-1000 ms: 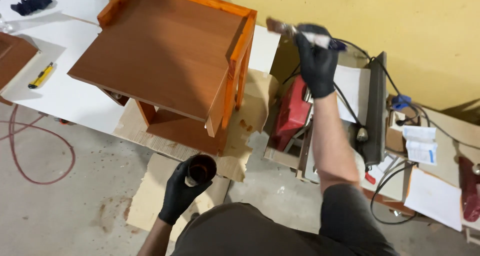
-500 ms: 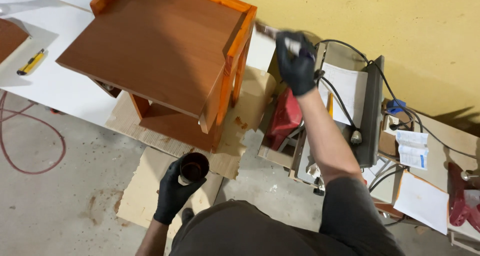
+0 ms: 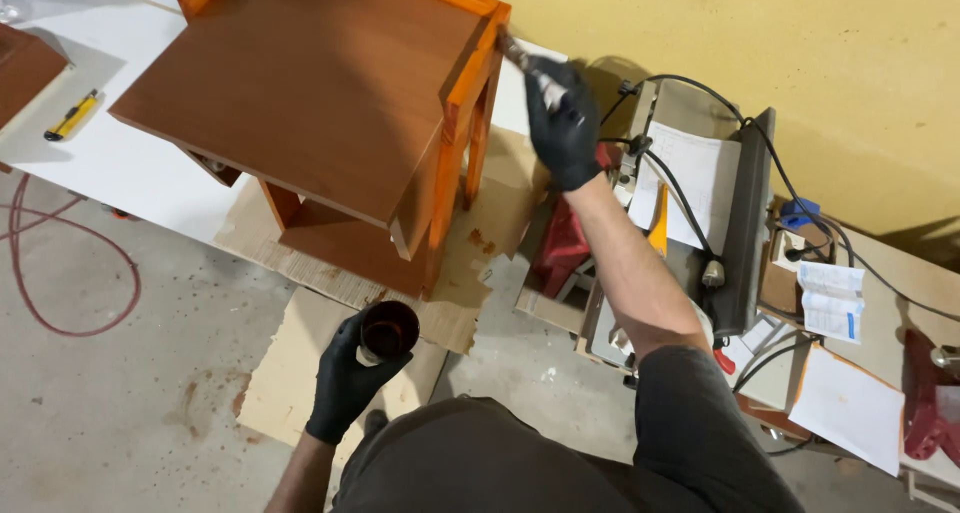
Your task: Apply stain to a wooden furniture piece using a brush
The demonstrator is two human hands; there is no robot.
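Narrow stained paintbrush (image 3: 518, 55), pinched in the black-gloved right hand (image 3: 562, 123), bristles laid up-left against the orange-brown wooden cabinet (image 3: 300, 93) corner post; small dark round stain cup (image 3: 388, 331) is clasped low by the left hand (image 3: 350, 378).

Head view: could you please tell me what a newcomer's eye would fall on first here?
The reddish-brown wooden table fills the upper left, standing on cardboard over the concrete floor. The right hand, black-gloved, holds a brush against the table's orange corner edge near the yellow wall. Lower down, the gloved left hand holds a small dark cup above the cardboard.
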